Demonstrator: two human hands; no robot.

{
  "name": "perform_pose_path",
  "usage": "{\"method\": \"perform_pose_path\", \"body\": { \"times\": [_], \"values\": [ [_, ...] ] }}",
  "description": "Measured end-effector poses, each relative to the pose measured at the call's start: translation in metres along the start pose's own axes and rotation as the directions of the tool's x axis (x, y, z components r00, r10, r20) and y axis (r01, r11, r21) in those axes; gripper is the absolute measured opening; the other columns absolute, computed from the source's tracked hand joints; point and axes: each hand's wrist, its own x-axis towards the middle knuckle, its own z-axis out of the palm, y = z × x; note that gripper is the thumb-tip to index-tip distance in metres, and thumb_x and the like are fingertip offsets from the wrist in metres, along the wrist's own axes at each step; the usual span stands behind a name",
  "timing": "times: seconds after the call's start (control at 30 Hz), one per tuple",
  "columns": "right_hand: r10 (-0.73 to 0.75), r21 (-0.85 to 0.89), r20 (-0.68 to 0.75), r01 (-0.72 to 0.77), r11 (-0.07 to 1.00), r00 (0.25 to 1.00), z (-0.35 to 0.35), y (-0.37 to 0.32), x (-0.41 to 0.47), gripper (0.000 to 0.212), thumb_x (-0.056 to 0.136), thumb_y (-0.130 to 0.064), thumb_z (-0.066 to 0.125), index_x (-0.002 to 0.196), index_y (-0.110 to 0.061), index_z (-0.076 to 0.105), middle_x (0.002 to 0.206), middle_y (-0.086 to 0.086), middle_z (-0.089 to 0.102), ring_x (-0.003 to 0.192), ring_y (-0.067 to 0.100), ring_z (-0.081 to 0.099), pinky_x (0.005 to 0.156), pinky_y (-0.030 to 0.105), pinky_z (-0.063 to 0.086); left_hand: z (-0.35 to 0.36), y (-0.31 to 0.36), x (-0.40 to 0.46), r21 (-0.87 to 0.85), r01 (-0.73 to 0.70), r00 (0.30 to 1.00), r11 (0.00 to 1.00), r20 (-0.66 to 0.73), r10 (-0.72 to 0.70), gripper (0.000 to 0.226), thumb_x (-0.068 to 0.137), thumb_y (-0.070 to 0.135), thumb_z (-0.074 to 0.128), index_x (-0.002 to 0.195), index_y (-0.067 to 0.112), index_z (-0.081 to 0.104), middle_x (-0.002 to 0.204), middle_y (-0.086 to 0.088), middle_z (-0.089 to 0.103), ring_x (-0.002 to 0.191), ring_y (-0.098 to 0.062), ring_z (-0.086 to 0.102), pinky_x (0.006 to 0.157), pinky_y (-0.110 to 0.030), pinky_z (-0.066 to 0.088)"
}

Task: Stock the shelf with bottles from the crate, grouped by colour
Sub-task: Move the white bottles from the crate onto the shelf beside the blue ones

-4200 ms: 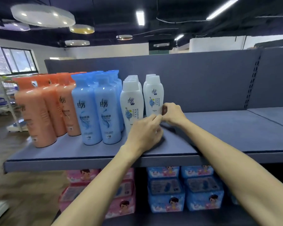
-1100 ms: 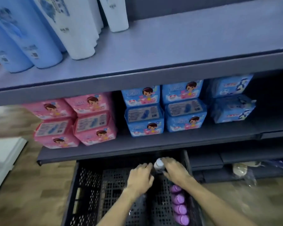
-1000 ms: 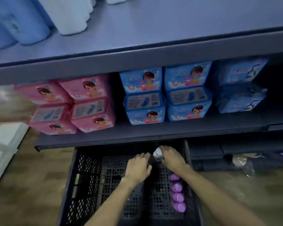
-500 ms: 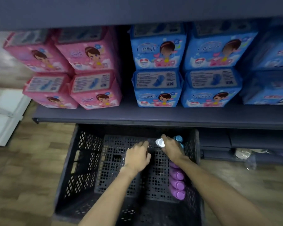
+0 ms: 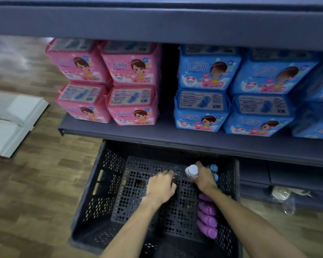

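A black perforated crate [image 5: 108,185] stands on the floor below the shelves. My right hand [image 5: 204,180] is inside it, closed around a bottle with a white cap [image 5: 191,170]. Just behind that hand show two blue bottle caps [image 5: 213,167]. Several purple bottles [image 5: 207,219] stand in a row along the crate's right wall, under my right forearm. My left hand [image 5: 161,188] is low over the crate floor with its fingers curled; whether it grips anything is unclear. The upper shelf [image 5: 157,21] shows only its front edge, and its bottles are out of view.
Stacked pink packs [image 5: 119,81] and blue packs [image 5: 213,90] fill the middle shelf [image 5: 157,135] right above the crate. White boards [image 5: 7,118] lie on the wooden floor at the left. A plastic bag [image 5: 282,195] sits low at the right.
My hands went from the white bottles on the upper shelf down into the crate. Over the last second my right hand has kept hold of the white-capped bottle while the view tilted down.
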Motion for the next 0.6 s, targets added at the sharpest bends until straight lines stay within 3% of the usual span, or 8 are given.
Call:
{"method": "perform_pose_path", "body": {
  "times": [0.17,0.37,0.6],
  "values": [
    [0.022,0.120,-0.022,-0.019,0.993,1.000,-0.029,-0.015,-0.033,0.034,0.080,-0.028,0.071,0.104,-0.016,0.049,0.094,0.005,0.063,0.086,0.025,0.060,0.065,0.028,0.041,-0.025,0.007,0.002,0.044,-0.095,0.995,0.994,-0.026,0.097,0.021,0.092,0.030,0.046,0.107,0.015,0.050,0.108,-0.006,0.059,0.100,-0.029,0.058,0.076,-0.037,0.048],
    [-0.100,0.204,-0.143,0.128,0.971,0.985,-0.076,-0.025,-0.068,0.041,0.060,-0.047,0.061,0.093,-0.024,0.051,0.084,-0.002,0.067,0.081,0.016,0.063,0.069,0.031,0.050,-0.066,0.025,0.005,0.103,-0.207,0.974,0.973,-0.076,0.215,0.024,0.089,0.029,0.046,0.109,0.016,0.052,0.110,-0.006,0.059,0.103,-0.029,0.057,0.074,-0.038,0.045],
    [-0.226,0.083,-0.218,0.249,0.965,0.949,-0.133,-0.061,-0.105,0.043,0.078,-0.034,0.072,0.114,-0.020,0.051,0.099,-0.010,0.061,0.089,0.008,0.058,0.070,0.020,0.045,-0.111,0.035,-0.007,0.133,-0.318,0.923,0.939,-0.181,0.339,0.022,0.088,0.030,0.046,0.104,0.015,0.051,0.106,-0.007,0.061,0.099,-0.031,0.058,0.073,-0.039,0.044]
  ]
}}
